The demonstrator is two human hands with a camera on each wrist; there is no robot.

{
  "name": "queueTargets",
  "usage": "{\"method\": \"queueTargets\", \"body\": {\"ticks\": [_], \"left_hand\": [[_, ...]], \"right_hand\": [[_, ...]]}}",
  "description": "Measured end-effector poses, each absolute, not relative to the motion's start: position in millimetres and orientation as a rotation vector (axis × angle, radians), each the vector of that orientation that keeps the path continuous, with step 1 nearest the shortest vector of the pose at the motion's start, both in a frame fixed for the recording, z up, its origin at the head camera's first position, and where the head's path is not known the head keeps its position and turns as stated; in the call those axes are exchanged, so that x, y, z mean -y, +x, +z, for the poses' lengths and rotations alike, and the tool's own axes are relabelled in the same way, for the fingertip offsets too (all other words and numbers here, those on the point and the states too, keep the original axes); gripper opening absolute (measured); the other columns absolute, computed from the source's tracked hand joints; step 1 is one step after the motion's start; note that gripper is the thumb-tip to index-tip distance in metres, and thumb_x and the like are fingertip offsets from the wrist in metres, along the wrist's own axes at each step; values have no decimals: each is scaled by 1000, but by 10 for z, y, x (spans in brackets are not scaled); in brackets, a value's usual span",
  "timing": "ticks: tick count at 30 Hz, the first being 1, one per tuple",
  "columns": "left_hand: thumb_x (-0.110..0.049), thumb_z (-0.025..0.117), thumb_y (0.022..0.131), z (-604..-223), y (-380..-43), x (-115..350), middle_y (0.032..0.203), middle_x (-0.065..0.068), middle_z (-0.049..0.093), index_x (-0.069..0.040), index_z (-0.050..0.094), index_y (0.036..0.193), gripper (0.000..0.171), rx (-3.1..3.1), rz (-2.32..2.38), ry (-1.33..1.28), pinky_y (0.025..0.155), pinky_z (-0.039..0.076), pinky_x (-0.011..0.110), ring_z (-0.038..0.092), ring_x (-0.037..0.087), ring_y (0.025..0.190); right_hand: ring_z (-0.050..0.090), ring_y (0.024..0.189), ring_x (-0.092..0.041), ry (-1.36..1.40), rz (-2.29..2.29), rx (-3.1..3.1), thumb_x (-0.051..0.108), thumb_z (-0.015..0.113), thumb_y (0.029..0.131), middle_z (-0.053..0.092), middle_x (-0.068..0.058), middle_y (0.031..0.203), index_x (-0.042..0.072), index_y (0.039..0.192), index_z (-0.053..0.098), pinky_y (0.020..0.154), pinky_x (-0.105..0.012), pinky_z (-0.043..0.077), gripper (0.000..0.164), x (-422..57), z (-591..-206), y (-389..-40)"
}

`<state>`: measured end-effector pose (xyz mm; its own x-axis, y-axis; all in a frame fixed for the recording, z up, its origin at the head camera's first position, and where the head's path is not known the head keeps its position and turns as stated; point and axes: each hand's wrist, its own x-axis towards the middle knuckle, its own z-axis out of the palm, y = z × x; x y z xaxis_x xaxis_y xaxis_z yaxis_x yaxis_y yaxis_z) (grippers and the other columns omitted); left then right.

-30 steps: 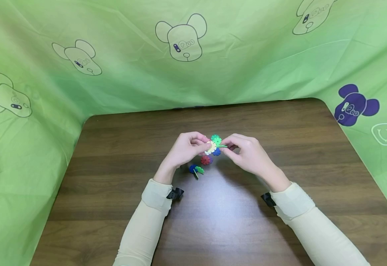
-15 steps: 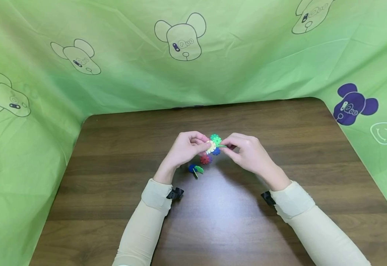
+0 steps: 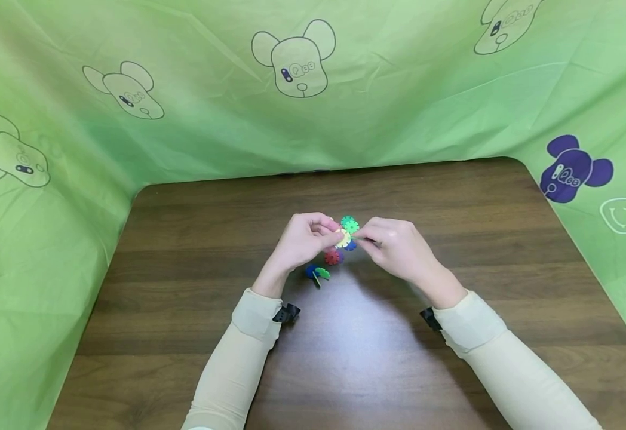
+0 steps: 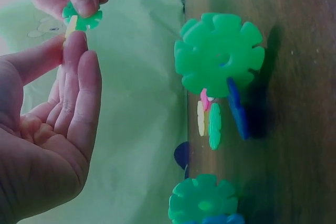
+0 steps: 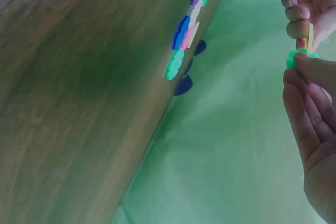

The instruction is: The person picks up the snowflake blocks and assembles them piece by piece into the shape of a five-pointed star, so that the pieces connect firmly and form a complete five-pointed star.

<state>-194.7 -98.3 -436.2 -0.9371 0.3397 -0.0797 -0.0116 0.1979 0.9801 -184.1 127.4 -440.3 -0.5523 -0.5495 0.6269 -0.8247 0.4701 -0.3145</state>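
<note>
My left hand (image 3: 307, 240) pinches a yellow notched disc (image 3: 344, 239), a flat snowflake building piece, between thumb and finger. Facing it, my right hand (image 3: 401, 248) pinches a green notched disc (image 4: 94, 20) by its edge. In both wrist views the two discs meet edge to edge at right angles; how deep the slots sit is hidden by fingertips. Below the hands lie more discs: green ones (image 3: 350, 224), a blue one (image 3: 351, 245) and a red one (image 3: 332, 257). Nearer me stands a small joined cluster of blue and green discs (image 3: 313, 272).
The brown wooden table (image 3: 211, 239) reaches to a green cloth backdrop (image 3: 211, 137) with printed bear heads. In the left wrist view a green disc (image 4: 219, 56) stands close, with a blue disc (image 4: 238, 109) slotted into its edge.
My right hand has shifted slightly left, towards the yellow disc, and less of the green disc shows between its fingers. The left hand and the pieces on the table stay nearly still.
</note>
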Motion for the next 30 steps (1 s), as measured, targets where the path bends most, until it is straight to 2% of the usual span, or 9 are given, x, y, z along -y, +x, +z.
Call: {"method": "queueTargets", "body": {"ticks": [5, 8, 12, 16, 19, 21, 25, 30], "left_hand": [[-2, 80, 90, -4353, -1941, 991, 79, 11, 72, 5, 74, 96, 11, -2206, 1832, 292, 73, 62, 53, 70, 29, 68], [-3, 81, 88, -4357, -1942, 999, 76, 9, 72, 3, 74, 91, 10, -2257, 1807, 280, 67, 62, 47, 68, 29, 66], [-5, 81, 89, -4379, -1956, 1008, 76, 8, 72, 1, 73, 91, 10, -2256, 1786, 250, 70, 62, 49, 70, 34, 68], [-4, 78, 92, -4376, -1979, 1050, 82, 12, 73, 4, 71, 97, 12, -2157, 1839, 226, 79, 60, 58, 71, 47, 79], [-5, 77, 94, -4342, -2002, 1126, 85, 14, 73, 5, 71, 100, 13, -2157, 1876, 215, 81, 59, 59, 71, 50, 83], [-5, 77, 94, -4319, -2019, 1194, 85, 14, 73, 5, 71, 100, 13, -2174, 1910, 196, 81, 59, 59, 71, 49, 83], [-5, 77, 94, -4289, -2033, 1304, 86, 14, 73, 5, 72, 101, 13, -2179, 1969, 156, 81, 59, 57, 71, 49, 83], [-6, 77, 94, -4291, -2025, 1339, 86, 13, 73, 4, 72, 102, 14, -2150, 1976, 163, 83, 58, 59, 73, 43, 81]], "right_hand": [[65, 66, -14, 1168, 781, 2271, -10, 84, 76, 72, -3, 80, 3, 88, 79, 59, -34, 58, 18, -1223, -4352, -1844], [59, 62, -13, 1210, 703, 2271, -11, 82, 76, 68, -3, 77, 3, 87, 77, 56, -33, 55, 18, -1186, -4334, -1846], [59, 61, -14, 1239, 655, 2286, -11, 82, 76, 67, -3, 77, 3, 87, 77, 56, -33, 56, 18, -1171, -4335, -1869], [67, 69, -15, 1196, 732, 2384, -3, 87, 79, 73, -6, 87, 1, 100, 77, 63, -36, 59, 24, -1180, -4321, -1925], [70, 76, -17, 1100, 759, 2571, 6, 87, 83, 73, -7, 95, 1, 114, 74, 67, -40, 59, 34, -1181, -4299, -1979], [71, 80, -19, 1035, 714, 2734, 12, 86, 86, 72, -8, 99, 2, 118, 72, 69, -43, 59, 36, -1173, -4303, -2019], [70, 87, -23, 998, 490, 3022, 20, 81, 92, 71, -8, 104, 6, 117, 75, 75, -48, 59, 30, -1132, -4385, -2104], [68, 82, -27, 1028, 289, 3146, 25, 81, 91, 68, -7, 100, 13, 122, 77, 69, -47, 58, 34, -1084, -4526, -2175]]}}
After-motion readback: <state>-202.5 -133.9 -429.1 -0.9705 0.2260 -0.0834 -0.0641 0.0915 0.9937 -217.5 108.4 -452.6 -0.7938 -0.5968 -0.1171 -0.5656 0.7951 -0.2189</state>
